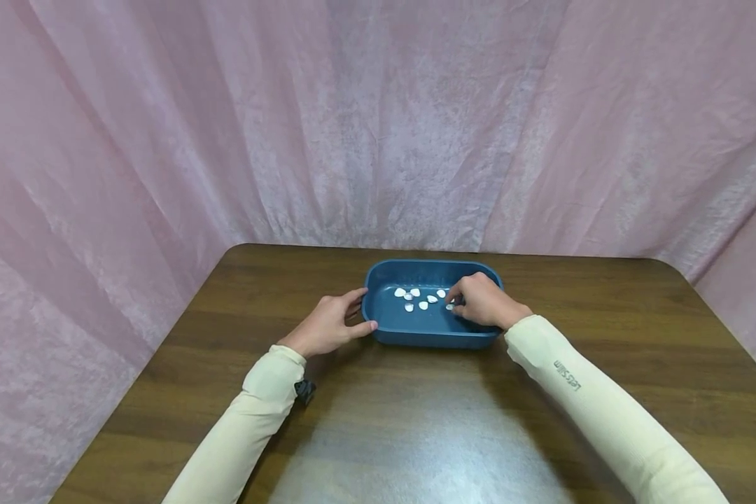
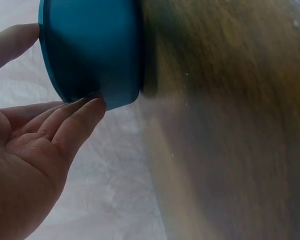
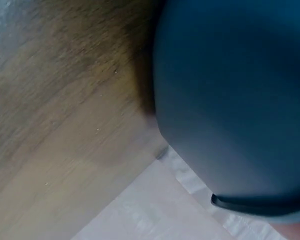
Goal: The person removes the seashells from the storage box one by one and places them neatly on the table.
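A blue rectangular basin (image 1: pixel 433 340) with rounded corners rests on the table. Several small white pieces, shell-like in shape (image 1: pixel 432 299), lie scattered over its floor. My left hand (image 1: pixel 330 323) touches the basin's left end, thumb by the near corner and fingers along the side. In the left wrist view, the left hand's fairly straight fingers (image 2: pixel 77 125) press against the outer wall. Over the near right rim reaches my right hand (image 1: pixel 481 301), its fingers bent down and pinching a white piece (image 1: pixel 450 307) near the floor. The right wrist view shows mostly the basin's outer wall (image 3: pixel 230 110); the right fingertips are hidden there.
The brown wooden table (image 1: pixel 390 420) extends around the basin on all sides, with rounded far corners. Behind its back edge hangs a pink velvet curtain (image 1: pixel 416 140). A small black object (image 1: pixel 304 390) sits at the left wrist. Both forearms wear pale sleeves (image 1: pixel 605 399).
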Motion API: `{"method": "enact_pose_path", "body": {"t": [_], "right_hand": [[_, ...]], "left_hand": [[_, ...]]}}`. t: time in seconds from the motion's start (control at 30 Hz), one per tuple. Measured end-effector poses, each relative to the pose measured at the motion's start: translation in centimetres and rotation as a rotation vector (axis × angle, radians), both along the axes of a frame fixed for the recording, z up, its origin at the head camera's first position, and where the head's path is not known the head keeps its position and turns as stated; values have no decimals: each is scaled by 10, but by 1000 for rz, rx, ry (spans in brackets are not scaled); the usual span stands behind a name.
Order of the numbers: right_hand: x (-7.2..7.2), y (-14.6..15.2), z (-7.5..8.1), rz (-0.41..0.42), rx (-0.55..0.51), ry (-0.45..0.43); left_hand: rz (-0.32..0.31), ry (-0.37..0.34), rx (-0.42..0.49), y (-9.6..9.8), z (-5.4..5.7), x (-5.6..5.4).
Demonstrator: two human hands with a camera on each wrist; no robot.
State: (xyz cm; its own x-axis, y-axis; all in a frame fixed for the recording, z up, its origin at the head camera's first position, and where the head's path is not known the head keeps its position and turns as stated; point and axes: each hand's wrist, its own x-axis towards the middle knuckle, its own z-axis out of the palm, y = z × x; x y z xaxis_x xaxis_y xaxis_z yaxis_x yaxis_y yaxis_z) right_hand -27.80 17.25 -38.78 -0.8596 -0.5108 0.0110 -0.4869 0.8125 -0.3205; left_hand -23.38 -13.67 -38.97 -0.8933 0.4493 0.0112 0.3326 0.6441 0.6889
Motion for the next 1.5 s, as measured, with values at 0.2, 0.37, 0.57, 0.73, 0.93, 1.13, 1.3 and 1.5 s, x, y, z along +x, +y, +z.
{"method": "enact_pose_path", "body": {"t": [0.2, 0.37, 0.57, 0.73, 0.93, 1.13, 1.3, 1.5], "right_hand": [[-2, -3, -3, -31, 36, 2], [-4, -4, -6, -52, 56, -15], [-7, -5, -11, -48, 64, 1], [-9, -7, -11, -47, 56, 26], [-10, -7, -10, -39, 62, 34], [-9, -7, -11, -41, 64, 55], [-9, -8, -11, -25, 66, 108], [-11, -8, -11, -20, 61, 115]], "left_hand": [[5, -7, -2, 1, -1, 1], [22, -19, -5, 2, -3, 2], [29, -30, 2, 2, -4, 3], [33, -21, 5, 2, -3, 3], [36, -15, -8, 2, -1, 2], [41, -19, -9, 2, -1, 1], [43, -20, -5, 2, -2, 1], [35, -16, -3, 1, -3, 0]]}}
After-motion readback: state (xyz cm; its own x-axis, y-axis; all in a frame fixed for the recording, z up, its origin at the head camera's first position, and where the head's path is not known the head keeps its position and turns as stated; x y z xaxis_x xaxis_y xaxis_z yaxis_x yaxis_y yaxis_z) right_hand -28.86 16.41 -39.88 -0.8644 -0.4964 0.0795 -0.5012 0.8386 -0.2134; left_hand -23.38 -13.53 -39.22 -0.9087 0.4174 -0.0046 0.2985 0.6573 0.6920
